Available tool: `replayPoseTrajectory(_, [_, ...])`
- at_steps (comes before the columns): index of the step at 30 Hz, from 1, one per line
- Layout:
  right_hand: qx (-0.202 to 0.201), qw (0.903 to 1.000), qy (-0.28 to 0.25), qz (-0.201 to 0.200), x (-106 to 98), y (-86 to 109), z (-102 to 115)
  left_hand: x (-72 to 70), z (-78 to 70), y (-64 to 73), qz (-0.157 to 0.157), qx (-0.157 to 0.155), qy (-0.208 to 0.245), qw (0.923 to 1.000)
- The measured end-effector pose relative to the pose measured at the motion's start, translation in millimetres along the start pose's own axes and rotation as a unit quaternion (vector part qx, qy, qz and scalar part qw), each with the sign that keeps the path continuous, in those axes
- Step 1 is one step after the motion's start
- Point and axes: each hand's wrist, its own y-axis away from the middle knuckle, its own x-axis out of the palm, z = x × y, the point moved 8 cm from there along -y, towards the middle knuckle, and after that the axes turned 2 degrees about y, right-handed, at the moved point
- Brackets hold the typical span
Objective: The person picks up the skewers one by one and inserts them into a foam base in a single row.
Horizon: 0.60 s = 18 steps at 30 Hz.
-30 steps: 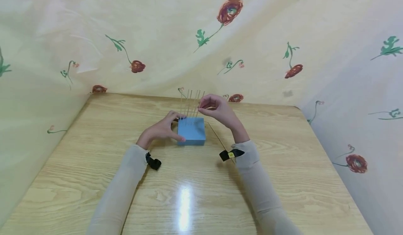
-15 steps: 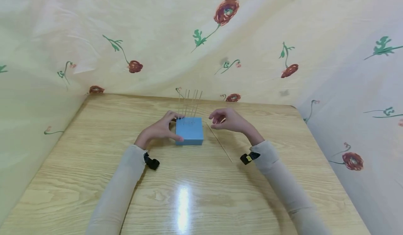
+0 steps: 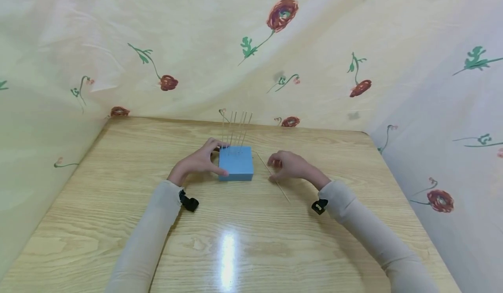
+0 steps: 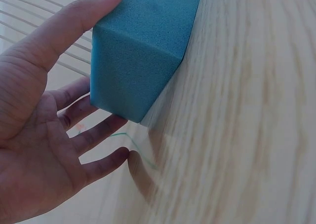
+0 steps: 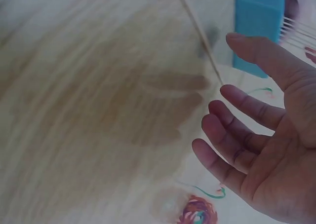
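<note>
A blue foam block [image 3: 240,163] sits on the table, with several thin wooden sticks [image 3: 235,127] standing upright along its far side. My left hand [image 3: 199,160] holds the block from the left, thumb at the near side and fingers round the far side. In the left wrist view the thumb [image 4: 74,24] lies against the block [image 4: 148,51]. One loose stick [image 3: 284,191] lies slanted on the table to the right of the block. Over it hovers my right hand [image 3: 292,165], fingers loosely bent; the right wrist view shows nothing between thumb and fingers, with the stick [image 5: 200,34] below.
The wooden table [image 3: 243,258] reflects a bright light streak near its front. Flower-patterned cloth [image 3: 220,66] hangs behind the table and along its sides. Each wrist wears a black strap with a small camera.
My right hand has left the upright sticks, moving right and down toward the loose stick. The left hand stays at the block.
</note>
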Motion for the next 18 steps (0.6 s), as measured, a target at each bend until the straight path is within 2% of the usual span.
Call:
replayPoseTrajectory(5, [0.002,1.0000,0.004,-0.005,3,-2.1,-5,-0.1,1.4,-0.1,0.001,-0.003,0.000,1.0000])
replayPoseTrajectory(18, [0.027,0.9994,-0.001,-0.024,-12,-6.2,-34,-0.5,1.3,-0.6,0.000,-0.008,0.001,1.0000])
